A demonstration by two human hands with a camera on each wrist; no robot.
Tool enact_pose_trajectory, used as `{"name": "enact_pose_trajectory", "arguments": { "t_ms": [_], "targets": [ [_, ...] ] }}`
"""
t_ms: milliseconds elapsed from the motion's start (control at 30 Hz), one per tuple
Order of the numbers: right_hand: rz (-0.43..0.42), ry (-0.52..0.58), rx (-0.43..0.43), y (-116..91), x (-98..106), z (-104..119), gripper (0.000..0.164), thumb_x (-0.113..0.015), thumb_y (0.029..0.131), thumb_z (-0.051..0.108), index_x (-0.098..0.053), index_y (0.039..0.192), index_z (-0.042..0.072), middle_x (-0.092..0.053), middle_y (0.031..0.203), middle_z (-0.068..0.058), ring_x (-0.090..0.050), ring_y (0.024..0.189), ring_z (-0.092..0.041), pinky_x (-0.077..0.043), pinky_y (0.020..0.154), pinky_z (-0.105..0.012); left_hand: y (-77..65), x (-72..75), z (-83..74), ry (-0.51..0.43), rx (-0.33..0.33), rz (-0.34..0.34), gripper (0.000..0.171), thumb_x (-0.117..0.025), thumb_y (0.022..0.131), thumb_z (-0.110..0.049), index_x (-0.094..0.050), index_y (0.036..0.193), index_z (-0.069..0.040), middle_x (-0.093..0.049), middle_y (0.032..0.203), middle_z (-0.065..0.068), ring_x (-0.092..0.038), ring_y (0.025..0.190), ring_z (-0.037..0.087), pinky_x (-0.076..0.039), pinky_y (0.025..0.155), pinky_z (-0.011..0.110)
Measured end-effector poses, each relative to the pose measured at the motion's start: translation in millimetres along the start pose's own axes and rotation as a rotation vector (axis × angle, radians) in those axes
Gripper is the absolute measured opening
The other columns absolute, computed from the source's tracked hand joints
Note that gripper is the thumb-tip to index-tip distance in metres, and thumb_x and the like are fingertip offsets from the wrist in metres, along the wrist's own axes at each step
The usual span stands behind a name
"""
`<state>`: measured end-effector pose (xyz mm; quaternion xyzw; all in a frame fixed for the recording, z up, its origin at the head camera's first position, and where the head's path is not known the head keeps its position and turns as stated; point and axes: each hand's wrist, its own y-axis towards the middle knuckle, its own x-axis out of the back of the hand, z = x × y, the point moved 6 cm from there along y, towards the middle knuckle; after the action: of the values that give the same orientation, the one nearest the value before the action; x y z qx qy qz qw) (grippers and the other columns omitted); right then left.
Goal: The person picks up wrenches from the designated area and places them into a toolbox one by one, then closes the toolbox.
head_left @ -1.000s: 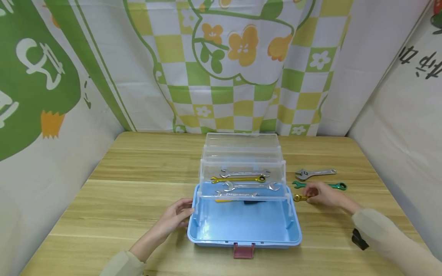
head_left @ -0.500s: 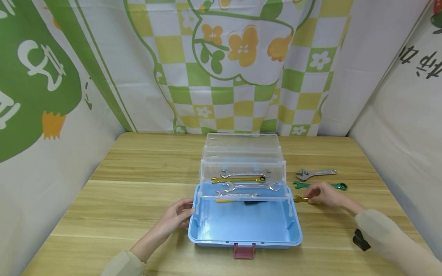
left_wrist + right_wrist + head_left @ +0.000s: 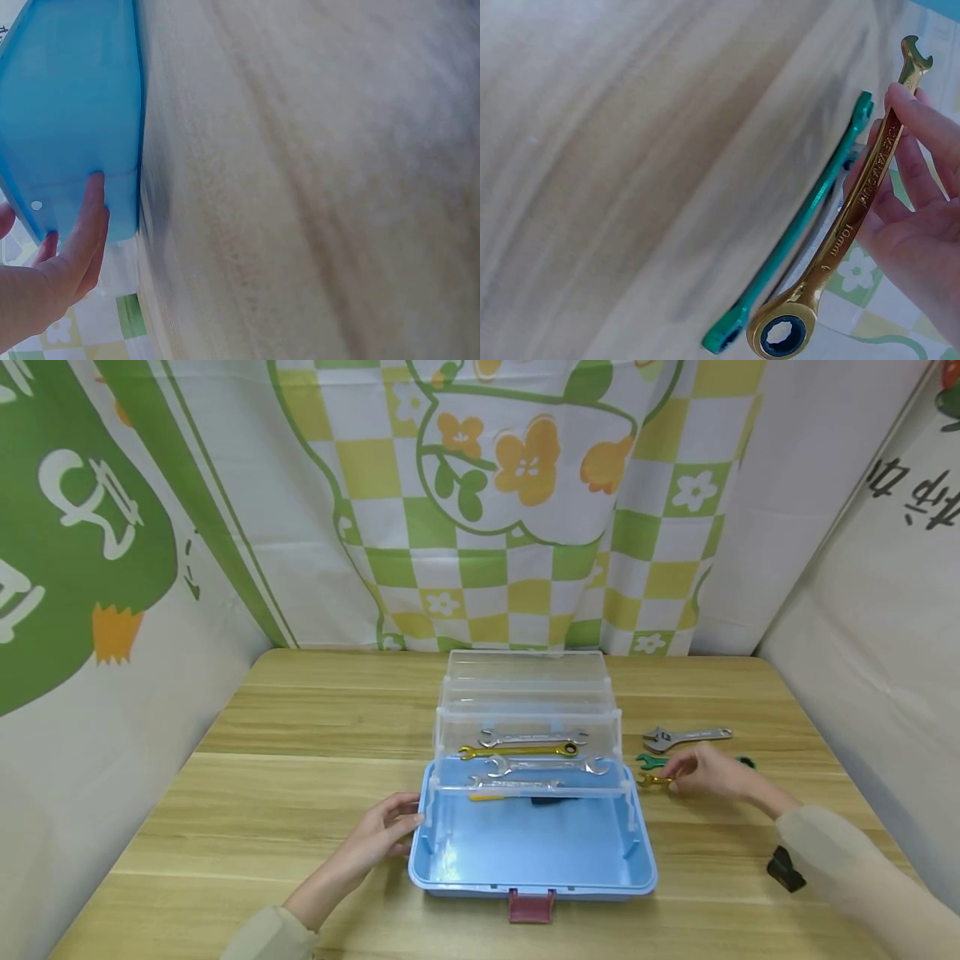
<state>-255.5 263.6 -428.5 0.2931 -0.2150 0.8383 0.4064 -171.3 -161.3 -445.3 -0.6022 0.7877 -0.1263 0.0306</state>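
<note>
My right hand (image 3: 705,770) pinches a gold ratcheting combination wrench (image 3: 855,199) marked 10mm, close to its open end. In the right wrist view its ring end hangs free. Behind it lies a green ratcheting wrench (image 3: 795,225), partly covered by my hand in the head view. My left hand (image 3: 382,827) rests on the left side of a blue toolbox (image 3: 532,852); its extended fingers (image 3: 90,214) lie against the outer wall. The toolbox stands open, and its clear tray (image 3: 442,752) holds several silver open-end wrenches (image 3: 546,767) and another gold ratcheting wrench (image 3: 517,751).
A silver adjustable wrench (image 3: 686,739) lies on the wooden table (image 3: 300,743) behind the green one. A black object (image 3: 785,870) is near my right sleeve. Yellow and black items (image 3: 487,797) show under the tray. Curtains (image 3: 525,527) hang behind the table.
My right hand dips slightly, then rises a little away from the table's front with the gold ratcheting wrench, covering more of the green one. My left hand and the toolbox stay put.
</note>
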Motion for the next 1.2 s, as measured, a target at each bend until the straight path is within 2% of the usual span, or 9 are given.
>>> {"name": "enact_pose_trajectory", "arguments": {
  "t_ms": [200,400,533,667,900,1200],
  "targets": [
    [-0.024,-0.036,0.044,2,9,6,0.014,-0.065,0.074,-0.002,-0.065,0.088,-0.001,-0.064,0.088,-0.012,-0.057,0.074,-0.016,-0.052,0.063,-0.027,0.0,-0.2,-0.1,0.0,-0.002,-0.001,0.05,-0.053,0.087,-0.016,-0.035,0.126,0.011,-0.042,0.122,0.03,-0.054,0.099,0.029,-0.053,0.075,0.036],
    [-0.037,-0.027,0.031,3,19,11,0.015,-0.065,0.074,-0.001,-0.064,0.089,-0.003,-0.064,0.087,-0.014,-0.058,0.073,-0.019,-0.053,0.061,-0.029,0.4,-0.2,0.3,-0.002,-0.004,0.003,0.05,-0.053,0.087,-0.016,-0.035,0.125,0.011,-0.041,0.122,0.03,-0.054,0.099,0.029,-0.053,0.074,0.037],
    [-0.048,-0.022,0.062,4,28,20,0.015,-0.065,0.075,0.0,-0.064,0.089,-0.006,-0.064,0.086,-0.017,-0.059,0.072,-0.013,-0.052,0.061,-0.025,0.7,-0.1,0.9,-0.004,-0.005,0.004,0.05,-0.053,0.087,-0.016,-0.035,0.125,0.011,-0.041,0.122,0.03,-0.054,0.098,0.029,-0.053,0.074,0.037],
    [-0.061,-0.048,0.054,5,38,28,0.014,-0.065,0.076,0.001,-0.064,0.089,-0.004,-0.064,0.087,-0.015,-0.058,0.073,-0.007,-0.052,0.062,-0.022,0.4,0.0,0.9,-0.004,-0.005,0.003,0.05,-0.053,0.087,-0.016,-0.035,0.125,0.011,-0.041,0.122,0.03,-0.055,0.098,0.028,-0.053,0.074,0.037],
    [-0.084,-0.09,0.044,8,54,43,0.014,-0.063,0.077,-0.001,-0.064,0.09,-0.006,-0.065,0.085,-0.013,-0.057,0.072,-0.008,-0.051,0.06,-0.023,-0.1,-0.1,0.5,-0.001,0.0,0.002,0.05,-0.053,0.087,-0.016,-0.035,0.126,0.01,-0.041,0.122,0.03,-0.054,0.098,0.028,-0.053,0.075,0.037],
    [-0.089,-0.119,0.063,17,70,59,0.014,-0.065,0.078,0.004,-0.065,0.09,-0.003,-0.065,0.083,-0.014,-0.057,0.068,-0.008,-0.051,0.055,-0.023,0.0,-0.4,0.5,-0.003,0.004,-0.003,0.05,-0.053,0.087,-0.016,-0.035,0.126,0.01,-0.041,0.122,0.03,-0.055,0.097,0.027,-0.053,0.075,0.037]
  ]
}}
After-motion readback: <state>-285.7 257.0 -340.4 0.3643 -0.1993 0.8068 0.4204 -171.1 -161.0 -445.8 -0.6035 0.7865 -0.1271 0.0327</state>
